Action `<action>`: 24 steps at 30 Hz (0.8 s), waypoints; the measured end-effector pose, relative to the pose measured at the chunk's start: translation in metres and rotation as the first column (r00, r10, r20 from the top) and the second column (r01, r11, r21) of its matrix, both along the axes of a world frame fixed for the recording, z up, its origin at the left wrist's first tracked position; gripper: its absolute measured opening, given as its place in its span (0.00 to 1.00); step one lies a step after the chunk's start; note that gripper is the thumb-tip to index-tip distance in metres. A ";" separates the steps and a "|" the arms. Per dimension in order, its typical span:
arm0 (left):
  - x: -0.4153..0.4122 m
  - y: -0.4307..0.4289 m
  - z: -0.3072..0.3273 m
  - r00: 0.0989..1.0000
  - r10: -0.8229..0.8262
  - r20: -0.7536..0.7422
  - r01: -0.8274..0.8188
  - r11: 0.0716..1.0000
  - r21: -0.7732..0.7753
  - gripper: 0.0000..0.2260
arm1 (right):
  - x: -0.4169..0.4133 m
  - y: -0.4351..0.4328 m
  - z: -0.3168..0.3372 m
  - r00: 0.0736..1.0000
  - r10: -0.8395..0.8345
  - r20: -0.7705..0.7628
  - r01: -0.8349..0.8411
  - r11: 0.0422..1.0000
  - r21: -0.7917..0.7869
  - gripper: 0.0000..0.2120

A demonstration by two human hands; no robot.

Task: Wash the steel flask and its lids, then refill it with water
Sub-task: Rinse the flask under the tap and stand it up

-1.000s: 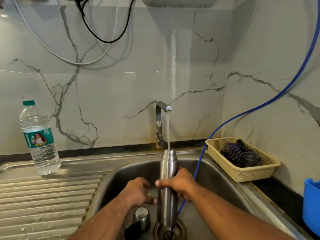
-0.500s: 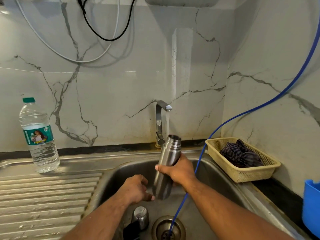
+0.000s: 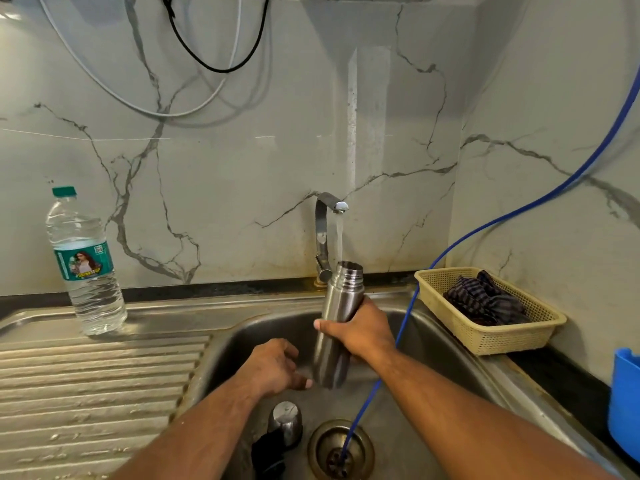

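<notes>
The steel flask is held over the sink basin, slightly tilted, its open mouth under the tap. Water runs from the spout into the mouth. My right hand grips the flask around its middle. Just left of the flask's base, my left hand hovers with loosely curled fingers and holds nothing. A steel lid stands on the sink floor below my left hand, with a black lid beside it, partly hidden by my forearm.
A blue hose runs from the right wall down into the drain. A plastic water bottle stands on the ribbed drainboard. A yellow basket with a dark cloth sits right of the sink; a blue container is at the right edge.
The flask was lifted from the drain, where it stood upright under the stream, tipped to the right, and is now raised with its mouth back under the running water.
</notes>
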State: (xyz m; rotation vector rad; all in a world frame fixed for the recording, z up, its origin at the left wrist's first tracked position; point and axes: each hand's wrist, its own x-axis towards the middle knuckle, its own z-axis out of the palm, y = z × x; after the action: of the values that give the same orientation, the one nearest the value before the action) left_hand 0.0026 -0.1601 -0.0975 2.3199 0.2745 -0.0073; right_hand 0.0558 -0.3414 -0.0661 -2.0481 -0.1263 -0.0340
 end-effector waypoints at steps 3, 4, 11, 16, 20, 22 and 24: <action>-0.001 -0.001 -0.001 1.000 0.005 0.006 -0.005 1.000 -0.008 0.32 | -0.008 -0.002 -0.004 0.988 0.041 -0.148 -0.057 0.993 -0.105 0.35; -0.001 -0.001 -0.001 1.000 0.006 0.001 -0.006 1.000 -0.012 0.32 | -0.010 -0.003 -0.005 0.988 0.045 -0.147 -0.069 0.984 -0.162 0.35; -0.001 -0.002 -0.001 1.000 0.010 -0.024 -0.011 0.999 -0.037 0.32 | -0.010 0.002 -0.007 0.993 0.038 -0.113 -0.057 0.984 -0.168 0.35; 0.000 -0.002 0.000 1.000 0.009 -0.022 -0.010 0.999 -0.038 0.32 | -0.008 0.004 -0.001 1.000 -0.003 0.012 0.004 0.999 -0.041 0.34; -0.002 -0.001 0.002 0.999 0.011 -0.042 -0.013 0.999 -0.049 0.32 | -0.011 0.001 -0.008 0.998 0.011 -0.060 -0.023 0.978 -0.206 0.33; -0.001 0.001 0.003 0.999 0.004 -0.050 -0.007 0.998 -0.058 0.32 | -0.008 0.000 -0.006 0.999 -0.042 0.012 0.044 0.989 -0.141 0.33; -0.002 0.002 0.005 0.999 0.006 -0.043 -0.009 0.998 -0.066 0.32 | -0.009 0.000 -0.003 0.998 -0.055 0.024 0.059 0.980 -0.189 0.34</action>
State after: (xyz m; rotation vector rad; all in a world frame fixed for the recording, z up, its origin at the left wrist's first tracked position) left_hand 0.0010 -0.1585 -0.0929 2.2547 0.3007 -0.0618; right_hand 0.0468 -0.3411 -0.0689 -2.2422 -0.0853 -0.0797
